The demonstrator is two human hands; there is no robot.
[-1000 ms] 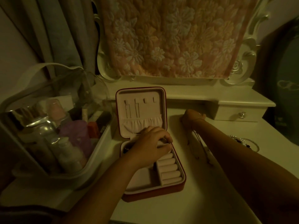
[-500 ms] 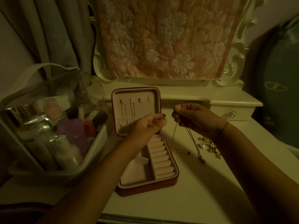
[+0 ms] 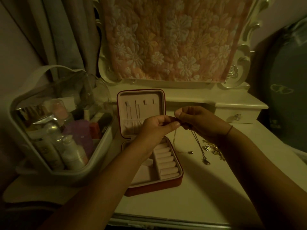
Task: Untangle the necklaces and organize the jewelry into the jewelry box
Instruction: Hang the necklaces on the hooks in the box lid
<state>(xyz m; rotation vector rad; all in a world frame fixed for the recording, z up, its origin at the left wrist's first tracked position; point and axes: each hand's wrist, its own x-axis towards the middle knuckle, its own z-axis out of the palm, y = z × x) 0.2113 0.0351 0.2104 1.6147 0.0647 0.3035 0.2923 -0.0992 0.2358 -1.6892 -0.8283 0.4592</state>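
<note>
A second ago the left hand [image 3: 154, 130] lay in the box [image 3: 172, 182] and the right hand [image 3: 201, 123] reached far across the table [image 3: 191, 193]. Now both meet above the box's right edge, so untangling seems under way. Each hand pinches the necklaces [image 3: 198, 144] between thumb and forefinger, other fingers curled. The chains hang to the table just right of the box, their crossings too dim to read.

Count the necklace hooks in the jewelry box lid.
4 hooks, in one row across the upper lid: two with long straps at left, two short at right. None seems hidden.
</note>
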